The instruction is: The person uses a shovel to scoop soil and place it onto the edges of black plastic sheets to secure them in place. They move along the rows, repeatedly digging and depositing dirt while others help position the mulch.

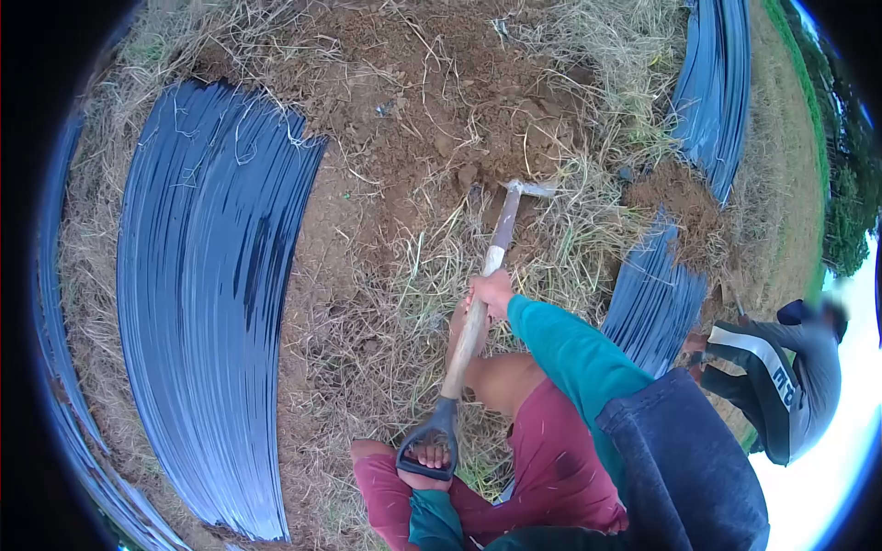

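A shovel (473, 331) with a wooden shaft and a dark D-shaped grip (444, 422) slants up the middle of the view. My left hand (428, 459) is closed round the crossbar of the grip, close by my knee. Farther along, my right hand (492, 292) wraps the shaft about midway. The metal blade (536, 189) meets loose brown soil (459, 138) at the edge of dry grass, and most of it is hidden there. Both my arms are in teal sleeves, the right one under a dark blue short sleeve.
A wide strip of dark plastic sheeting (207, 303) lies at left. Another strip (712, 83) runs along the right, partly covered by a soil heap (680, 207). A person (781, 367) bends near it. Dry cut grass (367, 386) covers the ground around my legs.
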The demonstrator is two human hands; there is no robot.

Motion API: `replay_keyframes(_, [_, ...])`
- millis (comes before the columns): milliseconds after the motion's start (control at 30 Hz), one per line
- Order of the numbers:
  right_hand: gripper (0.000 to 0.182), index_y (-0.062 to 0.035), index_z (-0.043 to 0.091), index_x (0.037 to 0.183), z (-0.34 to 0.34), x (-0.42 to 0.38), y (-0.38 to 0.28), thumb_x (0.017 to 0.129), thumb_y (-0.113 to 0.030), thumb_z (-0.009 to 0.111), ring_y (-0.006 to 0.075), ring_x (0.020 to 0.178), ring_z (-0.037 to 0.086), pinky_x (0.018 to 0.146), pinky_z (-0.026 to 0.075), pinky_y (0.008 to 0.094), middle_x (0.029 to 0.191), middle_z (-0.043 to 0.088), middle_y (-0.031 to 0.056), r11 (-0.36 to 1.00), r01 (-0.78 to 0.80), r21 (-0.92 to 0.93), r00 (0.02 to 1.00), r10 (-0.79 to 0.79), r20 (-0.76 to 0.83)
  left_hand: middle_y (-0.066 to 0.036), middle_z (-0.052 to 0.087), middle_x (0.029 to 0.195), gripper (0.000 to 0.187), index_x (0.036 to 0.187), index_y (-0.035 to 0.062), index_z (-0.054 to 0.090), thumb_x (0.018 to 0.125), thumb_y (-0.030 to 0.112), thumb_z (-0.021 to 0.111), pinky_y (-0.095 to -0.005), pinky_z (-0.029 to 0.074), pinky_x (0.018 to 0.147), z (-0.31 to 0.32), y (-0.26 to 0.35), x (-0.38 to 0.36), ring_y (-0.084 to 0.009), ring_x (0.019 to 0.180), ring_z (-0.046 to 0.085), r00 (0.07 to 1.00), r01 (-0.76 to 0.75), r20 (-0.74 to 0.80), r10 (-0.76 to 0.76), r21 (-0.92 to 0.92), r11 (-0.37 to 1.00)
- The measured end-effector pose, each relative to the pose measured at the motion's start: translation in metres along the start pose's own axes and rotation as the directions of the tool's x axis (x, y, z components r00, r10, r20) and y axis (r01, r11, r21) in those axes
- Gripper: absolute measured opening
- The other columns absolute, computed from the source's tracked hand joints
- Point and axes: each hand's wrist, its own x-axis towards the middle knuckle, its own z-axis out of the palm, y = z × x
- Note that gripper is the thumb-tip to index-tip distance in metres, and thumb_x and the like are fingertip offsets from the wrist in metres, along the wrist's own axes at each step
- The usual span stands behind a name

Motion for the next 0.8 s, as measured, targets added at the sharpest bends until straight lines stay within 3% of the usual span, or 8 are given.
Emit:
replay_keyframes(133, [0.014, 0.014, 0.059, 0.087, 0.008, 0.006, 0.005, 0.085, 0.0, 0.057, 0.0268, 0.048, 0.061, 0.041, 0.05, 0.0419, 0.066, 0.061, 0.0181, 0.999, -0.006, 0.049, 0.998, 0.009, -0.065, 0.001, 0.043, 0.05, 0.062, 0.062, 0.0118, 0.053, 0.096, 0.062, 0.042, -0.0303, 0.038, 0.051, 0.037, 0.014, -0.01, -0.0145, 0.047, 0.042, 0.982, -0.159, -0.086, 0.168, 0.103, 0.982])
replay_keyframes(233, [0.009, 0.0087, 0.057, 0.08, 0.015, -0.018, -0.033, 0.085, 0.001, 0.057, 0.023, 0.047, 0.057, 0.04, 0.047, 0.0382, 0.063, 0.058, 0.0147, 0.963, 0.073, 0.261, 0.993, -0.046, -0.107, 0.002, 0.044, 0.054, 0.055, 0.067, 0.0096, 0.053, 0.098, 0.055, 0.05, -0.0261, 0.039, 0.049, 0.13, 0.024, -0.044, -0.0114, 0.049, 0.045, 0.673, -0.421, -0.408, 0.618, 0.475, 0.772])
replay_keyframes(333, [0.01, 0.0002, 0.054, 0.08, -0.002, -0.03, -0.077, 0.088, -0.002, 0.058, 0.017, 0.047, 0.048, 0.043, 0.045, 0.036, 0.063, 0.05, 0.0053, 0.941, 0.016, 0.338, 1.0, -0.018, 0.002, 0.0, 0.05, 0.062, 0.039, 0.074, 0.0065, 0.055, 0.095, 0.038, 0.065, -0.0242, 0.039, 0.048, 0.178, 0.012, -0.073, -0.0092, 0.053, 0.049, 0.497, -0.26, -0.333, 0.802, 0.824, 0.503])
replay_keyframes(467, [0.013, -0.0032, 0.053, 0.078, -0.007, -0.05, -0.092, 0.089, -0.005, 0.057, 0.0144, 0.048, 0.045, 0.047, 0.045, 0.0326, 0.06, 0.046, 0.0017, 0.87, -0.065, 0.489, 0.965, -0.071, 0.253, -0.008, 0.061, 0.078, 0.044, 0.115, -0.0068, 0.056, 0.09, 0.025, 0.071, -0.0278, 0.043, 0.052, 0.126, 0.024, -0.107, -0.0135, 0.06, 0.055, 0.507, -0.365, -0.021, 0.861, 0.9, 0.237])
replay_keyframes(600, [0.014, -0.0071, 0.051, 0.077, -0.015, -0.108, -0.11, 0.09, -0.008, 0.055, 0.0125, 0.05, 0.043, 0.049, 0.043, 0.029, 0.061, 0.044, -0.0007, 0.677, -0.226, 0.701, 0.892, -0.145, 0.428, -0.012, 0.06, 0.08, 0.049, 0.097, -0.0129, 0.06, 0.085, 0.033, 0.073, -0.0362, 0.046, 0.072, 0.148, 0.064, -0.146, -0.0208, 0.076, 0.057, 0.389, -0.569, 0.454, 0.801, 0.803, -0.179])
replay_keyframes(700, [0.014, -0.0073, 0.051, 0.076, -0.05, -0.141, -0.127, 0.09, -0.007, 0.055, 0.0124, 0.05, 0.042, 0.049, 0.044, 0.0301, 0.06, 0.043, -0.0004, 0.611, -0.271, 0.743, 0.904, -0.104, 0.415, -0.011, 0.058, 0.083, 0.053, 0.111, -0.0075, 0.05, 0.085, 0.031, 0.075, -0.0325, 0.045, 0.066, 0.226, 0.08, -0.189, -0.0169, 0.07, 0.055, 0.507, -0.581, 0.518, 0.689, 0.796, -0.171])
replay_keyframes(767, [0.015, -0.0069, 0.051, 0.075, -0.085, -0.167, -0.144, 0.09, -0.007, 0.055, 0.0128, 0.049, 0.042, 0.048, 0.044, 0.0309, 0.059, 0.044, 0.0001, 0.637, -0.181, 0.749, 0.963, -0.04, 0.267, -0.011, 0.061, 0.094, 0.06, 0.128, -0.0061, 0.046, 0.087, 0.027, 0.075, -0.0298, 0.048, 0.067, 0.264, 0.059, -0.206, -0.015, 0.071, 0.057, 0.535, -0.544, 0.354, 0.767, 0.839, -0.009])
replay_keyframes(800, [0.014, -0.0064, 0.052, 0.075, -0.107, -0.184, -0.149, 0.09, -0.006, 0.055, 0.0137, 0.049, 0.042, 0.048, 0.044, 0.0316, 0.059, 0.045, 0.0006, 0.655, -0.132, 0.744, 0.982, -0.018, 0.19, -0.009, 0.061, 0.088, 0.049, 0.117, -0.003, 0.05, 0.087, 0.027, 0.076, -0.0279, 0.045, 0.061, 0.287, 0.053, -0.215, -0.0132, 0.066, 0.055, 0.624, -0.512, 0.32, 0.713, 0.857, 0.063])
